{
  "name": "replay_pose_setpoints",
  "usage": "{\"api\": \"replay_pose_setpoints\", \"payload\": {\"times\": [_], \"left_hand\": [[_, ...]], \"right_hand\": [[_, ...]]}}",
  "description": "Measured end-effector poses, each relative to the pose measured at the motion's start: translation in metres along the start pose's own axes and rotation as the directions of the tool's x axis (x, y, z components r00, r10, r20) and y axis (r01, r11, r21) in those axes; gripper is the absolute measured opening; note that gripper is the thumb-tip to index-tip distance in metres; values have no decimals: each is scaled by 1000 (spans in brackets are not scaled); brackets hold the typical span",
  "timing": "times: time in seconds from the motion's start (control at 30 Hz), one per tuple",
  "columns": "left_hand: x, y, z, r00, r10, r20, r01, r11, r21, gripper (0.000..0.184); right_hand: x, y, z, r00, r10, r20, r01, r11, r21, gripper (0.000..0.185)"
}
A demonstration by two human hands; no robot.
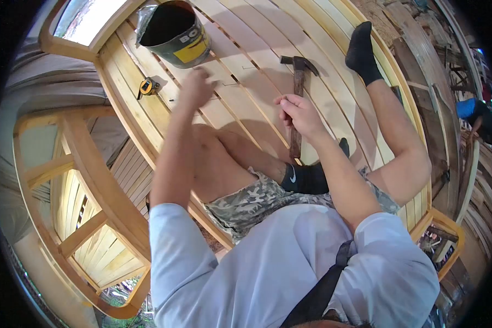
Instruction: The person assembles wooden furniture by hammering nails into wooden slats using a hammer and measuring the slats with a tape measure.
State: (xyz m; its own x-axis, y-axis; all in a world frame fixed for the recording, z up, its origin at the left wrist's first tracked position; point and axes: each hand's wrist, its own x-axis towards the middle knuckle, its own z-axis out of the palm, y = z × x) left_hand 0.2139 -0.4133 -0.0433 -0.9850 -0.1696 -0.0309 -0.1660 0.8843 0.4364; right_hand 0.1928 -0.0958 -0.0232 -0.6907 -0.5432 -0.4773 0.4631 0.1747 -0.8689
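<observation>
My left hand (197,89) is smeared by motion above the pale wooden slats (262,41), just below a dark bucket (194,50) with a yellow label. What its fingers do cannot be made out. My right hand (303,116) has its fingers pinched together over a hammer (299,82); anything between the fingertips is too small to name. The hammer lies on the slats, its head away from me and its wooden handle running partly beneath my right hand. Thin nail-like pieces (230,85) lie on the slats between my hands.
A yellow and black tape measure (148,86) rests near the left edge of the slatted platform. My bent legs (235,150) in dark socks lie across it. At left stands a wooden frame (95,169) with slats. Stacked boards (426,71) and another person (478,117) are at right.
</observation>
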Motion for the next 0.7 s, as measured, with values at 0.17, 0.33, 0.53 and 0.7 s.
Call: {"api": "replay_pose_setpoints", "payload": {"times": [0.17, 0.33, 0.53, 0.7], "left_hand": [[-13, -78, -14, 965, 6, 263, -91, 946, 312, 15], [-15, -119, 3, 961, 125, 246, -179, 961, 210, 11], [10, 1, -116, 683, 179, -708, -206, 977, 48, 10], [46, 21, -150, 564, 71, -823, -208, 976, -59, 16]], "right_hand": [[-11, 16, -27, 998, 54, -42, -51, 996, 74, 29], [-25, 24, -43, 990, 77, -117, -60, 989, 138, 28], [-13, 50, -55, 931, 66, -359, 25, 970, 241, 24], [-15, 22, -39, 915, 38, -402, 76, 961, 265, 23]]}}
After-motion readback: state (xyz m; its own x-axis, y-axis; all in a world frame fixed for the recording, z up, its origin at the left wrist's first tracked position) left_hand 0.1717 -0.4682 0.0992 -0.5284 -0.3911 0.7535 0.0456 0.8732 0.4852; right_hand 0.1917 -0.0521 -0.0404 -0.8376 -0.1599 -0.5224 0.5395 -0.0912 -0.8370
